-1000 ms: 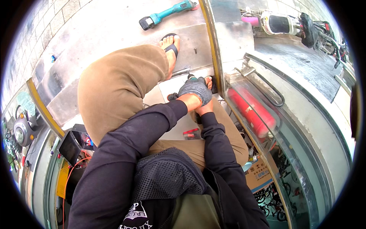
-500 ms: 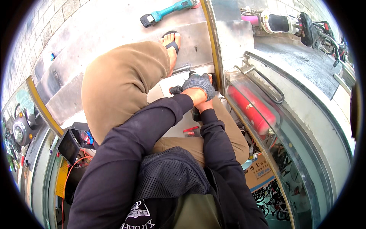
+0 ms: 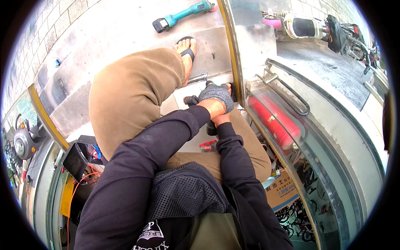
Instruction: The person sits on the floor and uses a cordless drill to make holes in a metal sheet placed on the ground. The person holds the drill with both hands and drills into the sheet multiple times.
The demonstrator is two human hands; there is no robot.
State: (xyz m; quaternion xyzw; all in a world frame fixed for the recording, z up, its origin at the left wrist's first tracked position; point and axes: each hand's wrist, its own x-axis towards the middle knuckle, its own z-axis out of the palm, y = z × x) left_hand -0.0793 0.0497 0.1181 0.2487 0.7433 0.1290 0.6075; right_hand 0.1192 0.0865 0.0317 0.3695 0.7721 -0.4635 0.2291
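Glass door point(image 3: 333, 166): right of scene, curved metal frame, a red fire extinguisher point(image 3: 275, 121) behind the pane.
Metal threshold point(image 3: 208, 46): far centre, bare sandalled foot point(image 3: 186, 52) resting on it.
Teal power tool point(image 3: 183, 16): far on the pavement, well apart from both hands.
Left hand point(image 3: 216, 96): grey glove, fingers curled over a dark tool point(image 3: 211, 125) beside the door post.
Right hand point(image 3: 221, 118): mostly hidden under the left; cannot tell its grip.
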